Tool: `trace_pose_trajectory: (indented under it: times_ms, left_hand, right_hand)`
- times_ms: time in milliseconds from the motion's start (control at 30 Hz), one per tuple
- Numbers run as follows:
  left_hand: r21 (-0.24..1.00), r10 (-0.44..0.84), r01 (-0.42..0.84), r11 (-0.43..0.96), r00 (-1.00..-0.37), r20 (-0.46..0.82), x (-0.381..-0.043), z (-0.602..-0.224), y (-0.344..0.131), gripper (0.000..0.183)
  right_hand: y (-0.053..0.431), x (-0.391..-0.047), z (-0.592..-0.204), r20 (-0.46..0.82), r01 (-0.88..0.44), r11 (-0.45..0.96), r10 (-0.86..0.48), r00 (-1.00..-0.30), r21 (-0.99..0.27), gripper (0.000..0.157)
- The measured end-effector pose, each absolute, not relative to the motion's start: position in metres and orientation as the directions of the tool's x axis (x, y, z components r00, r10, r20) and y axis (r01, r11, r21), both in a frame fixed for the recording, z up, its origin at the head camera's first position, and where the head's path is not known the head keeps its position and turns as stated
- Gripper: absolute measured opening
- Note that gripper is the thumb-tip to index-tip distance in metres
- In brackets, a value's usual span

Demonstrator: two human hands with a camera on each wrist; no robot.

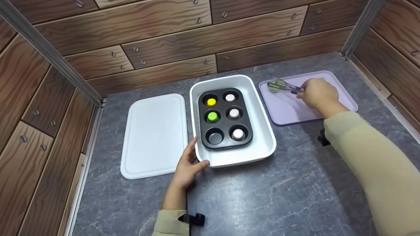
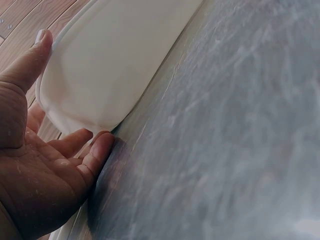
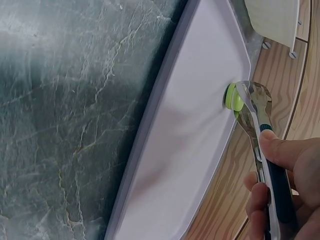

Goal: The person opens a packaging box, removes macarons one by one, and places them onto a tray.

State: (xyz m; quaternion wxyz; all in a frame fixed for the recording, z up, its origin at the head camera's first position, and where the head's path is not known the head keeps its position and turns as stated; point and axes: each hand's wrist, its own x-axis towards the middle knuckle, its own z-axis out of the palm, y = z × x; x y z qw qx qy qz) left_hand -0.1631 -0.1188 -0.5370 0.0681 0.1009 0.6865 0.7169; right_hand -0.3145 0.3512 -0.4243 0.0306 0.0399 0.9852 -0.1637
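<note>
My left hand [image 1: 185, 171] holds the near left corner of a deep white bin [image 1: 262, 137], its thumb at the front rim and fingers along the side. Inside the bin lies a dark muffin tin [image 1: 225, 143]. Its cups hold a yellow piece [image 1: 211, 102], a green piece [image 1: 212, 116] and several pale pink ones; the front left cup shows its bare bottom. Over the lilac tray [image 1: 285, 113], my right hand [image 1: 320, 93] grips metal tongs [image 3: 276, 180] by their dark handles. Between the tong tips sits a round green macaron [image 3: 233, 98], close to the tray's far edge.
A flat white lid [image 1: 154, 137] lies on the grey marbled table [image 1: 242, 200], left of the bin. Wood-patterned walls [image 1: 170, 36] with metal corner posts [image 1: 49, 52] enclose the table at the back and sides.
</note>
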Motion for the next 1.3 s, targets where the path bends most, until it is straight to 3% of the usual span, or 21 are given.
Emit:
trace_pose_trajectory:
  times_ms: [600,1300]
  left_hand:
    - [0.997,0.236,0.055,-0.048,-0.970,0.065,-0.164,-0.535,-0.119,0.098]
    - [0.998,0.234,0.055,-0.041,-0.970,0.063,-0.162,-0.536,-0.118,0.097]
  right_hand:
    - [0.337,-0.300,-0.400,0.055,0.027,0.949,0.047,-0.997,-0.315,0.050]
    - [0.273,-0.248,-0.381,0.123,-0.274,0.920,-0.249,-0.961,-0.281,0.037]
